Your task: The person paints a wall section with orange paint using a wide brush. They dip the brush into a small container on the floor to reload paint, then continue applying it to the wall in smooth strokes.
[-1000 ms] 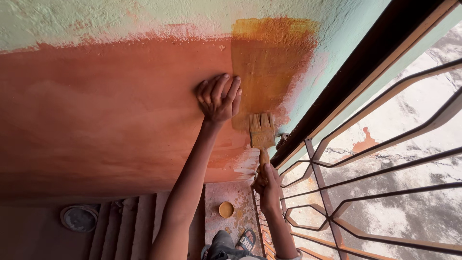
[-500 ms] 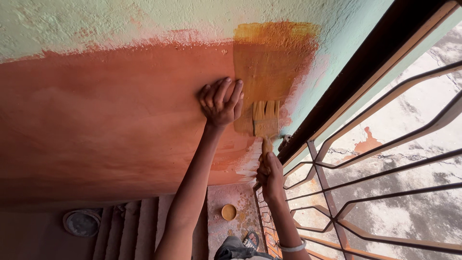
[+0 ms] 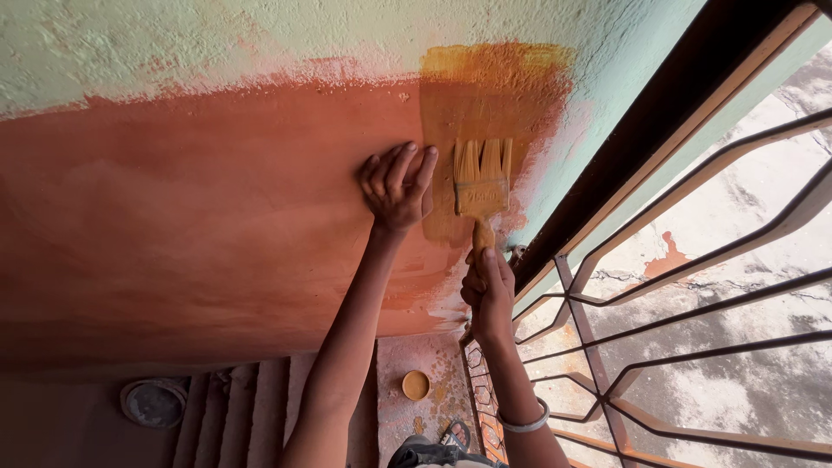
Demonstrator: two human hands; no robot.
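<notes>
Closest to me, my right hand [image 3: 488, 293] is wrapped around the wooden handle of a wide, flat paintbrush with yellow-ochre bristles [image 3: 482, 182], fingers closed tight on the grip. A pale bangle [image 3: 523, 425] sits on that wrist. The brush's long axis runs almost straight up and down in the head view, handle end toward me and bristles pointing away, up the wall. Its bristles lie flat against the plaster, splayed into a few clumps, inside a patch of fresh ochre paint [image 3: 490, 95].

Just to the left of the brush, my left hand [image 3: 398, 185] holds nothing; it is pressed against the terracotta-orange painted wall [image 3: 199, 208], fingers together and slightly curled, their tips near the edge of the ochre patch. Hand and brush head sit side by side, near each other but not touching.

Further up, the orange gives way to rough pale green plaster [image 3: 217, 35] along a ragged line. To the right, a dark metal window grille with curved bars [image 3: 693, 286] runs beside the wall.

Far below, past my arms, a small round tub of ochre paint [image 3: 416, 385] stands on a speckled step, and a grey round dish [image 3: 153, 402] lies well apart to the left.
</notes>
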